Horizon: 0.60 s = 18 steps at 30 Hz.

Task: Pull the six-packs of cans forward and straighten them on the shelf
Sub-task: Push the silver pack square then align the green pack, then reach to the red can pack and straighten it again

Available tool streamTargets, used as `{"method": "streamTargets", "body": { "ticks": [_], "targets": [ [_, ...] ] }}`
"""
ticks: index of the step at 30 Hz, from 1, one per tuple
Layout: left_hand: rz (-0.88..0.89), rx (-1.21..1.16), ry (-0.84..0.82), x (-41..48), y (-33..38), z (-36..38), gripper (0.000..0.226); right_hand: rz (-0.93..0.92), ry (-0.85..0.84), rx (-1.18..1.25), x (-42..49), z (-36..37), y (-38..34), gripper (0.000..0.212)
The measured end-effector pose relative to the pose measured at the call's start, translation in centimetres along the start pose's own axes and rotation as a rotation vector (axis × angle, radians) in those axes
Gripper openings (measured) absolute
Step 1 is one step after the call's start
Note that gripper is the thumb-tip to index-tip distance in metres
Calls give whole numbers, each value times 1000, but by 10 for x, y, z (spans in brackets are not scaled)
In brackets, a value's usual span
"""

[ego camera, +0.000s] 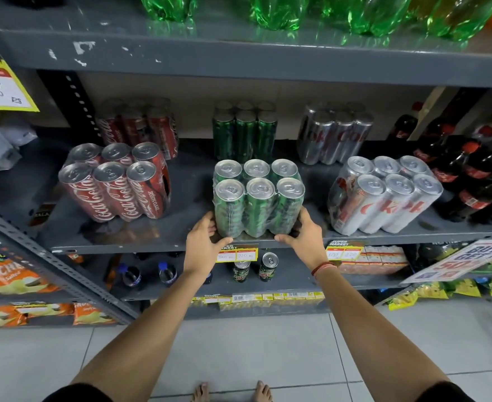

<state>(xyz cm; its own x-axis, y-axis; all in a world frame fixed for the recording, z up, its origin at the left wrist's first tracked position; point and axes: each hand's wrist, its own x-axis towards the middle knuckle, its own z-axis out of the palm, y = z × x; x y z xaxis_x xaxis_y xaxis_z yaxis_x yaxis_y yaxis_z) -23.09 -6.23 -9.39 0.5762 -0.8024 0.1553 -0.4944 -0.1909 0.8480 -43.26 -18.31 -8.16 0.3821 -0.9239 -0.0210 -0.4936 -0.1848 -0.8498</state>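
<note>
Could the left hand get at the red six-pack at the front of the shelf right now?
Probably yes, once it lets go. The left hand is on the green six-pack, and the red six-pack stands apart to its left near the shelf edge, with bare shelf between.

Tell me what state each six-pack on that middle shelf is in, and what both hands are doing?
Front green six-pack: at shelf edge, gripped on both sides.
Front red six-pack: forward, skewed.
Front silver six-pack: forward, skewed.
Three rear six-packs, red, green, silver: standing far back.
Left hand: on green pack's left side.
Right hand: on its right side.
</note>
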Motion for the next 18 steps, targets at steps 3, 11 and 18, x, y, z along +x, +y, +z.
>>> {"method": "streamTargets", "body": {
  "ticks": [3,11,18],
  "targets": [
    [7,19,-17,1,-4,0,79,5,25,4,-1,2,1,78],
    [30,-69,29,-3,-14,-27,66,22,518,144,-52,56,-16,70],
    [-170,-180,426,-4,-73,-132,38,-189,196,179,-85,161,-67,25]
  ]
}}
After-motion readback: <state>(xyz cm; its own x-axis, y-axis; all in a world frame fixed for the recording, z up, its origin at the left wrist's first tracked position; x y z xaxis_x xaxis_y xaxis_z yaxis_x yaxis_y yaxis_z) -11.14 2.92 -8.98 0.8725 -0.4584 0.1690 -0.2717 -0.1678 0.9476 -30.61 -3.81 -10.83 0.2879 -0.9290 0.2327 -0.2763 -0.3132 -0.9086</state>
